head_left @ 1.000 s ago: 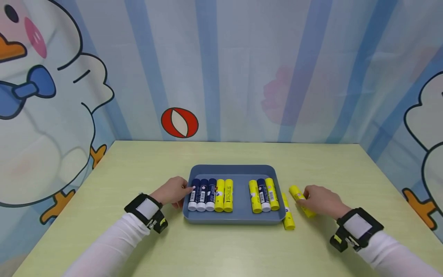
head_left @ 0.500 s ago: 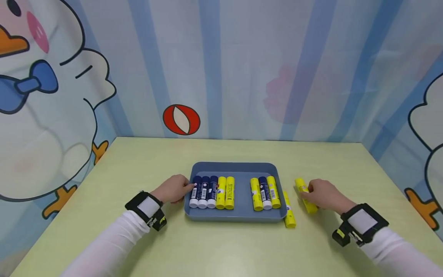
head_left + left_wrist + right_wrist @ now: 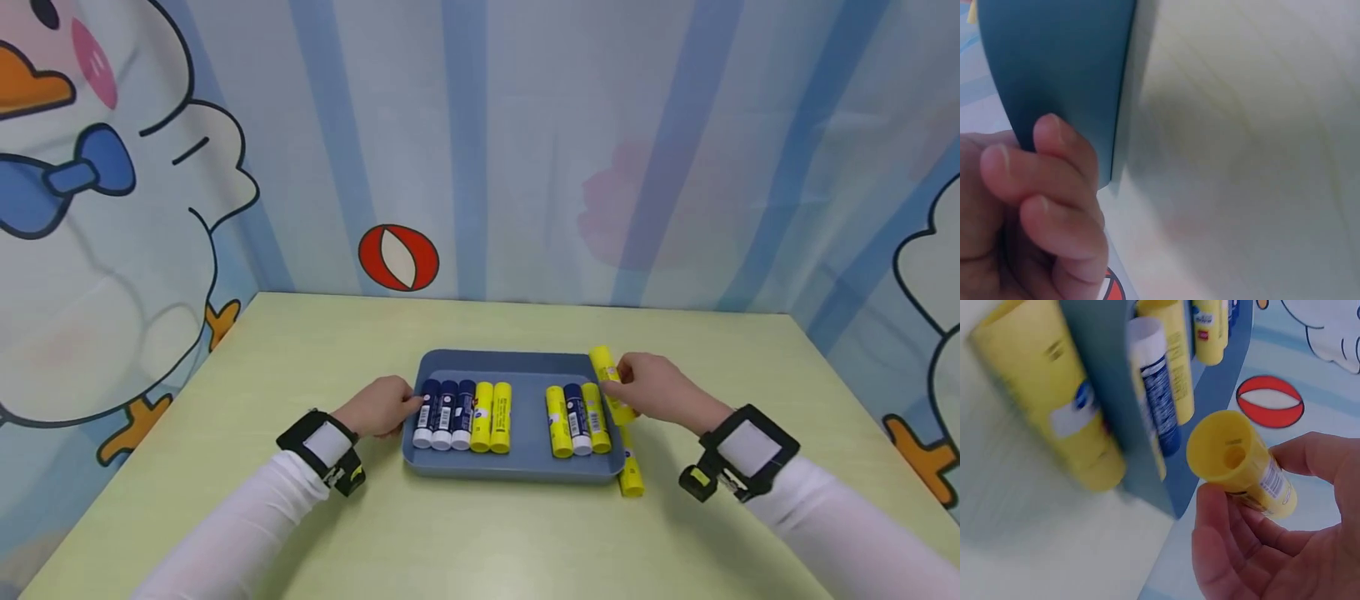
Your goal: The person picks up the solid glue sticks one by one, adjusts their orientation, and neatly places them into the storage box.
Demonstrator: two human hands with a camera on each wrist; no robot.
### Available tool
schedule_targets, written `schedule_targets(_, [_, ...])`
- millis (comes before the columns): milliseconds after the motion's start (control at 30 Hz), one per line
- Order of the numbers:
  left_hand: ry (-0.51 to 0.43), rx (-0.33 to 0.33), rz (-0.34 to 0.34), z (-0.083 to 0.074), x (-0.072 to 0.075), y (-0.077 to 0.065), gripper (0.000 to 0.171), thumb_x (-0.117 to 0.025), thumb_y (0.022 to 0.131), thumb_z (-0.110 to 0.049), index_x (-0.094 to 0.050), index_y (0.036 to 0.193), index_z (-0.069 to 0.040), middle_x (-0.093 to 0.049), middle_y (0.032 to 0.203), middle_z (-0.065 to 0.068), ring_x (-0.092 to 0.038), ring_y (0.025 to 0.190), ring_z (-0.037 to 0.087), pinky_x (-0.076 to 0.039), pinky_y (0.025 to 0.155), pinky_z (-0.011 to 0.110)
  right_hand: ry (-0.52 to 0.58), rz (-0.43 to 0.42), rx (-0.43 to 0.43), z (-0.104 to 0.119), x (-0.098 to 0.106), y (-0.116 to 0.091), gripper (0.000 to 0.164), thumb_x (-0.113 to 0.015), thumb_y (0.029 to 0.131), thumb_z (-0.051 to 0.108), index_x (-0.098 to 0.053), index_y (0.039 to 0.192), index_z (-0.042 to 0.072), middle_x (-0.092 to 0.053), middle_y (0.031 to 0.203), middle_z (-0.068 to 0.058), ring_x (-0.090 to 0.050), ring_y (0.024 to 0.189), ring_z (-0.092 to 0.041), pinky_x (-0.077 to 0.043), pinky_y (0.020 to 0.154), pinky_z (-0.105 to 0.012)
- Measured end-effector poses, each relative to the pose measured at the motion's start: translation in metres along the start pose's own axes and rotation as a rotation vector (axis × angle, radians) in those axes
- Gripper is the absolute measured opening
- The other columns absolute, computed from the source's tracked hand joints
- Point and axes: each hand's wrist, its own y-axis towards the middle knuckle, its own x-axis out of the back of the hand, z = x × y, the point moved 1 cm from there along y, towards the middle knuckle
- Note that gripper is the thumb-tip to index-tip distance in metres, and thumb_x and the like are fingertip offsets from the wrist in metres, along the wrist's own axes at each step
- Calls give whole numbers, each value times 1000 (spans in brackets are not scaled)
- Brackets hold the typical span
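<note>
My right hand [image 3: 663,390] pinches a yellow glue stick [image 3: 603,365] over the right rim of the blue-grey tray [image 3: 528,421]. In the right wrist view, the hollow end of this glue stick [image 3: 1225,453] faces the camera, thumb and fingers around its body. My left hand [image 3: 378,407] holds the tray's left rim, thumb over the edge, and in the left wrist view its curled fingers [image 3: 1063,231] lie against the outer wall. Inside the tray, several navy and yellow glue sticks [image 3: 482,417] line the left side; a navy one [image 3: 577,419] lies between two yellow ones at right.
Another yellow glue stick [image 3: 632,477] lies on the pale table [image 3: 480,533] along the tray's right outer side. A curtain [image 3: 525,150] with blue stripes and cartoon figures stands behind the table's far edge.
My right hand has lifted the yellow glue stick off the table and carried it left to the tray's right rim. The left hand stays at the tray.
</note>
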Motion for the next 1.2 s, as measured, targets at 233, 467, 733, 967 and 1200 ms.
schedule_targets(233, [-2, 23, 2, -3, 2, -1, 39, -52, 101, -19, -58, 65, -6, -46, 46, -2, -41, 38, 12, -30, 41, 22, 18, 81, 54, 30, -16, 15, 25, -61, 96, 23, -56, 96, -1, -57, 75, -7, -56, 61, -20, -48, 56, -29])
schedule_targets(467, [-17, 35, -6, -1, 0, 0, 38, -52, 101, -19, -60, 67, -6, -48, 48, -1, -42, 40, 12, -31, 41, 22, -50, 118, 32, 51, -43, 30, 24, -63, 95, 25, -58, 89, 3, -56, 70, -7, -55, 56, -17, -46, 53, -27])
schedule_targets(733, [-24, 44, -14, -2, 0, -3, 37, -51, 102, -19, -60, 68, -6, -48, 48, -1, -43, 40, 12, -31, 42, 22, -149, 96, -11, 66, -60, 38, 24, -66, 92, 25, -59, 83, 4, -57, 67, -6, -56, 50, -14, -48, 48, -23])
schedule_targets(967, [-17, 46, -19, 1, -3, -2, 39, -51, 102, -20, -60, 66, -7, -49, 47, -1, -44, 40, 12, -33, 43, 23, -182, 110, -44, 73, -67, 40, 23, -69, 90, 23, -59, 84, 3, -57, 67, -7, -57, 46, -17, -47, 43, -23])
schedule_targets(1200, [-24, 41, -27, -1, -2, -2, 36, -52, 101, -19, -61, 69, -6, -51, 49, 0, -45, 40, 12, -34, 42, 23, -250, 93, -20, 72, -76, 45, 33, -75, 86, 26, -61, 98, -1, -58, 70, -8, -59, 48, -17, -49, 45, -24])
